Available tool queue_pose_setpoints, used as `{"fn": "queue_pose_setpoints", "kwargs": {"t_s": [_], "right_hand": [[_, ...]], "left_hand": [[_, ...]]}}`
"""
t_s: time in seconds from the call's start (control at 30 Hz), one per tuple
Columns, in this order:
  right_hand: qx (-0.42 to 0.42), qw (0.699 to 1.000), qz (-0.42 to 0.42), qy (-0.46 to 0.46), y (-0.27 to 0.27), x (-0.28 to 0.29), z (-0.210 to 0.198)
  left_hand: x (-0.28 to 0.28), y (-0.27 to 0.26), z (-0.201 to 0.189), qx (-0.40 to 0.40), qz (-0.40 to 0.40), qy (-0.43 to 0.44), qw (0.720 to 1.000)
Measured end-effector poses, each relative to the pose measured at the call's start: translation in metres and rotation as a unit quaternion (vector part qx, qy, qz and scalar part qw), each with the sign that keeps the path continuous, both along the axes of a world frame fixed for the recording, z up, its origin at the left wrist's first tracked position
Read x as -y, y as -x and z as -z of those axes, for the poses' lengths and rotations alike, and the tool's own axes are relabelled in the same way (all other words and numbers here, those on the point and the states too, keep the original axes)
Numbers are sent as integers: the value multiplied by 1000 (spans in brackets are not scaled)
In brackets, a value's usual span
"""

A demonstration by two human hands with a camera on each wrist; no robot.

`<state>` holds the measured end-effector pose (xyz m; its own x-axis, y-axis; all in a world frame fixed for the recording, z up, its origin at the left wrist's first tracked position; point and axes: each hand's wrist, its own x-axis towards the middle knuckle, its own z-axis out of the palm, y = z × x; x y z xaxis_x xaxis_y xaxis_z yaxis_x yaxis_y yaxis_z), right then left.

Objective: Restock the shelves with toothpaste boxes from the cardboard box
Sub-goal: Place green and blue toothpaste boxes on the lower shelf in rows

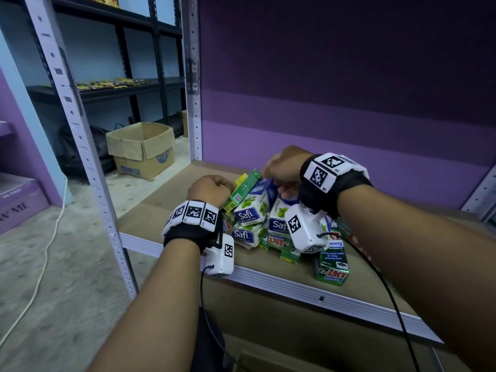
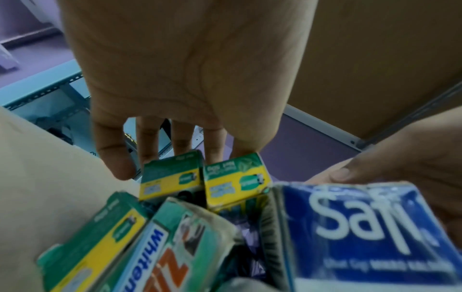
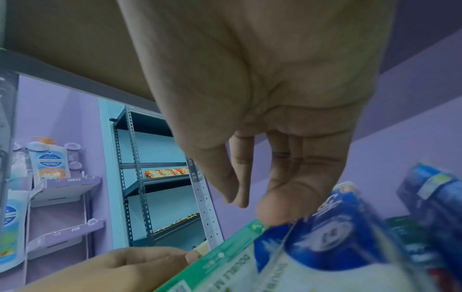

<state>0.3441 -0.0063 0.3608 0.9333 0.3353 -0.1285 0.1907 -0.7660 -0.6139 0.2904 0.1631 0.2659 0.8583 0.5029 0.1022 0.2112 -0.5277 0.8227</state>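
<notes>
Left hand (image 1: 212,189) grip on green boxes (image 2: 205,177), right hand (image 1: 281,163) grip on blue-white Safi box (image 1: 253,208)

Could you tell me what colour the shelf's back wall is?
Purple back wall, clearest in the head view.

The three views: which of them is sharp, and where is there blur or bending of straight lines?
Head view: mostly sharp, dim purple light, the shelf upright bows from the wide lens. Left wrist view: the Safi box is close and soft. Right wrist view: the boxes near the right hand smear, while the background rack stays clearer.
</notes>
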Motion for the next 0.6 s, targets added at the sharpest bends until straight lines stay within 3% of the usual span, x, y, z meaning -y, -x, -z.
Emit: {"fn": "queue_pose_setpoints", "kwargs": {"t_s": [0.2,0.33,0.6], "right_hand": [[68,992,-2,109,20,51,-12],[64,987,18,147,26,80,-10],[-36,993,67,94,24,104,18]], "left_hand": [[18,5,-14,45,10,-63,997],[39,10,-27,77,71,-103,989],[69,19,-35,45,186,-170,967]]}}
